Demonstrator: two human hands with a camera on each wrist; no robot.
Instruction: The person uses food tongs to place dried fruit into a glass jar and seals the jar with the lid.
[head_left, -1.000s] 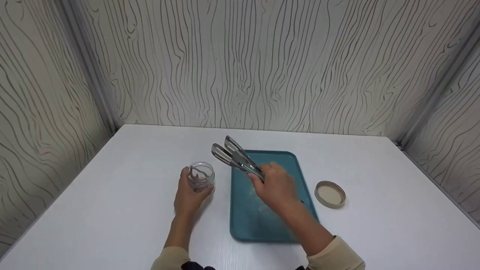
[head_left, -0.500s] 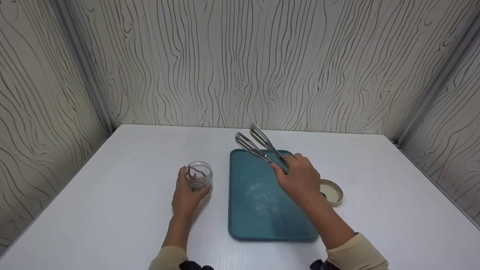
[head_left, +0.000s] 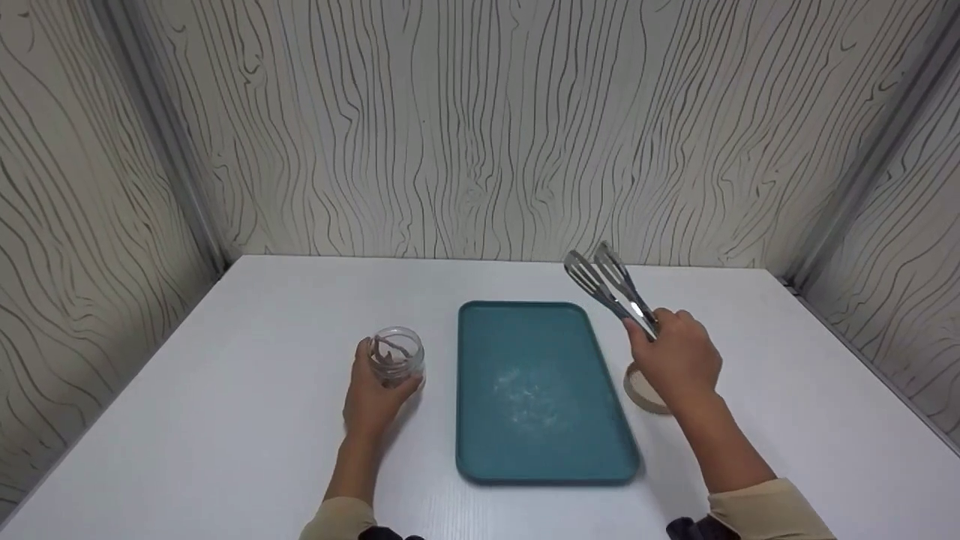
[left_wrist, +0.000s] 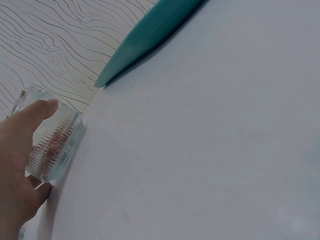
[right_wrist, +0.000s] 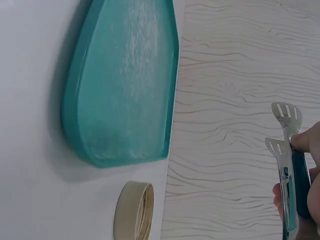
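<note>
My left hand [head_left: 373,395] grips a clear glass jar [head_left: 396,352] on the table, left of the tray, fingers and thumb around its sides. Thin brownish pieces [head_left: 390,354] lie inside the jar; what they are I cannot tell. In the left wrist view the jar [left_wrist: 70,132] shows a ribbed lower wall with the pieces behind it. My right hand [head_left: 679,356] holds metal tongs [head_left: 611,285] in the air above the right part of the table. Their slotted tips are apart with nothing between them, and the right wrist view shows teal on the tongs' handle [right_wrist: 300,185].
A teal tray [head_left: 540,390] with whitish smudges lies mid-table, between the hands. Partly hidden under my right hand, a round beige lid [head_left: 643,391] rests right of the tray. A patterned wall panel [head_left: 480,135] stands behind the white table [head_left: 225,390].
My right hand has carried the tongs rightward, from above the tray's left edge to above the lid. The left hand stays on the jar.
</note>
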